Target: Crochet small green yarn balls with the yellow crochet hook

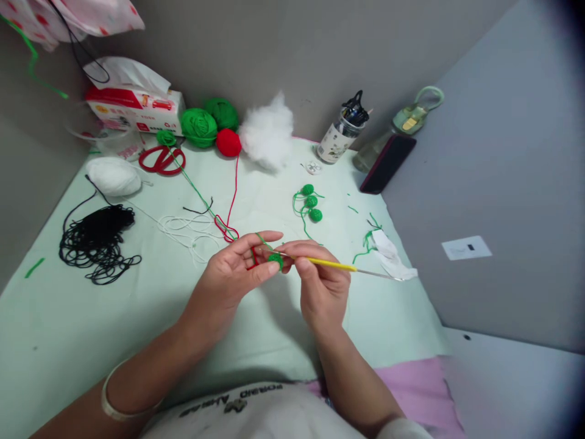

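My left hand (237, 265) pinches a small green crochet piece (275, 260) between thumb and fingers, with green and red yarn running over the fingers. In my right hand (322, 277) is a crochet hook (331, 263) with a yellow grip, its thin metal tip reaching to the green piece. The fingertips of both hands nearly meet around the work, above the table. Beyond them lie several small green crocheted balls (311, 201) with loose yarn tails. Red yarn (226, 228) leads from the left hand back to a red yarn ball (228, 142).
At the back stand a tissue box (137, 110), green yarn balls (199, 127), white stuffing (267, 131), a jar (340, 137) and a phone (388, 163). To the left are red scissors (162, 161), white yarn (113, 176) and tangled black yarn (95, 241). Crumpled tissue (390, 255) lies right.
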A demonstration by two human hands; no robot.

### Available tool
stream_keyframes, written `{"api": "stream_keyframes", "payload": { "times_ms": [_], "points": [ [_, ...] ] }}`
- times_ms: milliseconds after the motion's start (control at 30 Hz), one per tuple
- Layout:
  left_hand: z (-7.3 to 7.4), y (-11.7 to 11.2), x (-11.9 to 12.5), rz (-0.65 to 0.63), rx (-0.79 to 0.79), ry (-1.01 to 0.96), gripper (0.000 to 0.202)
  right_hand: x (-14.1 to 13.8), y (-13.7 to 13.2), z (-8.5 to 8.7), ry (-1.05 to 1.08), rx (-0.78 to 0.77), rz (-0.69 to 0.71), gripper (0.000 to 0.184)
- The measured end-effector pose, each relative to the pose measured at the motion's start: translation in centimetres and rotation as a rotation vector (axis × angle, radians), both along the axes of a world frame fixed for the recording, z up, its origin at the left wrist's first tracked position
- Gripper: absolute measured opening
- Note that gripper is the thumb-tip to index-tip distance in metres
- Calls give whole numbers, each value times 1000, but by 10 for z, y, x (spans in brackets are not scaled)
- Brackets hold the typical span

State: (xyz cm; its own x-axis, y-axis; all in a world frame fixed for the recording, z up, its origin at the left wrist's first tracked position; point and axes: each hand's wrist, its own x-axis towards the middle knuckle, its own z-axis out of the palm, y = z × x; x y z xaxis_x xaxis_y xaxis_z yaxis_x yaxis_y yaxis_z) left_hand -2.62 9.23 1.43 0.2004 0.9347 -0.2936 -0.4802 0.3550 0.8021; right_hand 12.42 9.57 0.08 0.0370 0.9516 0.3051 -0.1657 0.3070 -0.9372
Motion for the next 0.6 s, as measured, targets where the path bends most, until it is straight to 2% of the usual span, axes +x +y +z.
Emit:
{"api": "stream_keyframes", "payload": {
  "times_ms": [233, 333, 467, 600],
  "points": [
    [1, 2, -2, 9, -37, 37, 30, 1, 5, 2, 233, -156, 100, 15],
    [2, 2, -3, 2, -41, 32, 29, 2, 7, 4, 273, -176, 140, 17],
    [1, 0, -5, -3, -22, 37, 26, 5, 6, 4, 228, -141, 174, 19],
    [1, 0, -5, 28, 14, 99, 24, 8, 1, 4, 76, -53, 91, 18]
  ]
}}
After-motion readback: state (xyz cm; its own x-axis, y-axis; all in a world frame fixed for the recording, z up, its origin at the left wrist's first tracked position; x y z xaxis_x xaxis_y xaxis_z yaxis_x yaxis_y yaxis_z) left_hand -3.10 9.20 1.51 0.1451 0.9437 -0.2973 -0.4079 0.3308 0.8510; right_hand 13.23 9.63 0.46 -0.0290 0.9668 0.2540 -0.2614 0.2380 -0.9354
